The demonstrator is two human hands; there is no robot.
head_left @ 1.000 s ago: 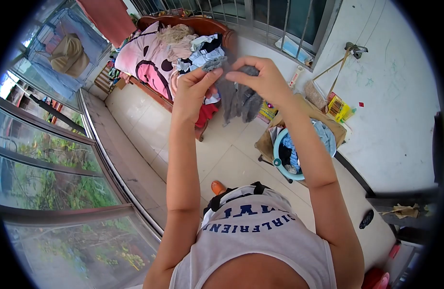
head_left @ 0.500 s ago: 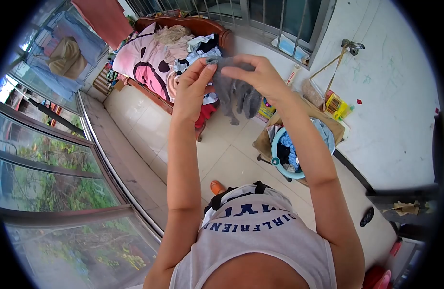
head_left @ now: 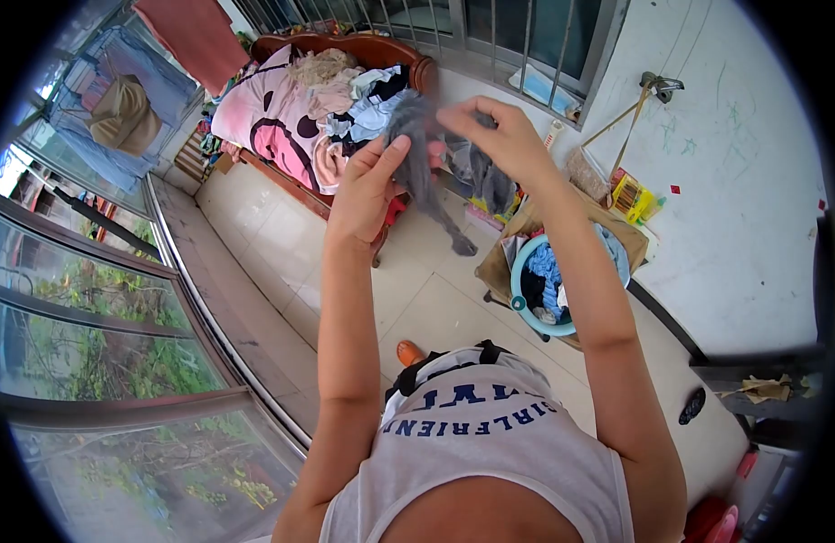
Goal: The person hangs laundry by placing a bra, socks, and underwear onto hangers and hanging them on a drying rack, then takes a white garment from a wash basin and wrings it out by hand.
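- Beyond and left of the light-blue tub (head_left: 515, 291), a sheer grey garment (head_left: 424, 185) hangs from the left hand (head_left: 365, 185), pinched between thumb and fingers.
- Also beyond the tub, the right hand (head_left: 508, 140) curls, thumb slightly apart from forefinger; whether it grips cloth cannot be told.
- Left of the tub, bare tiled floor (head_left: 417, 312) runs to a window ledge (head_left: 218, 290).
- Inside the tub, blue and black clothes (head_left: 546, 262) lie heaped.
- Nearer than the tub, a white tank top (head_left: 490, 462) reads "IRLFRIEN," upside down.
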